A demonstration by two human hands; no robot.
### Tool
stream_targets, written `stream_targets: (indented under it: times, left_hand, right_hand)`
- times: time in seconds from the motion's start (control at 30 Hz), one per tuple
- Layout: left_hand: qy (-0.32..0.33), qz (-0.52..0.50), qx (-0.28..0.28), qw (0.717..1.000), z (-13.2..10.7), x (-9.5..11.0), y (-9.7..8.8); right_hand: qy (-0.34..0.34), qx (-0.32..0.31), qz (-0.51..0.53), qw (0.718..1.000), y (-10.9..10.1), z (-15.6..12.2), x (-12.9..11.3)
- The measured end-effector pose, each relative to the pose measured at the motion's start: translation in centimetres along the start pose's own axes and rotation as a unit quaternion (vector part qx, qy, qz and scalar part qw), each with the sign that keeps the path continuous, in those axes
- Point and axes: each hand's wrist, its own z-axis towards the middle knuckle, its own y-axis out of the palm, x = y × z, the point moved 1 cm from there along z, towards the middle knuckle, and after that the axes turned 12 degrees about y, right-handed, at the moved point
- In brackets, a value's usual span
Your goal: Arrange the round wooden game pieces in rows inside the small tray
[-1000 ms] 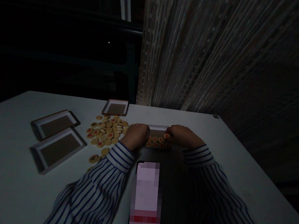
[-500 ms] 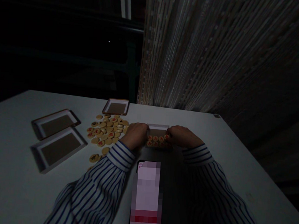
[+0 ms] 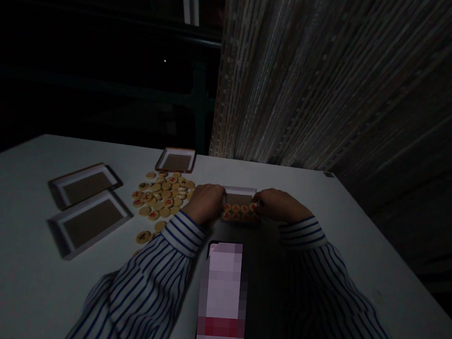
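A small shallow box (image 3: 240,190) lies in front of me, holding two rows of round Chinese chess pieces (image 3: 236,208) with red characters along its near side. My left hand (image 3: 207,202) is closed at the box's left wall, its fingertips mostly hidden behind the knuckles. At the right wall, the curled fingers of my right hand (image 3: 280,204) pinch a red-marked piece (image 3: 253,206) at the end of the upper row. Left of the box spreads a loose pile of Chinese chess pieces (image 3: 166,193), some face up with red or black characters.
Two open trays (image 3: 90,224) lie overlapping at the left, and another box part (image 3: 175,169) sits behind the pile. A phone (image 3: 223,293) lies near me between my forearms. A string curtain (image 3: 270,90) hangs beyond the white table (image 3: 360,241). The scene is dim.
Very little differs. My right hand has shifted slightly right at the box's edge; my left hand stays in place. The whole view has moved a touch.
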Motion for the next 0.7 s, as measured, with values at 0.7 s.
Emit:
stream_targets:
  times: [0.7]
  left_hand:
    - [-0.005, 0.009, -0.015, 1.000, -0.03, 0.14, -0.46]
  right_hand:
    - [-0.018, -0.014, -0.003, 1.000, 0.01, -0.11, -0.11]
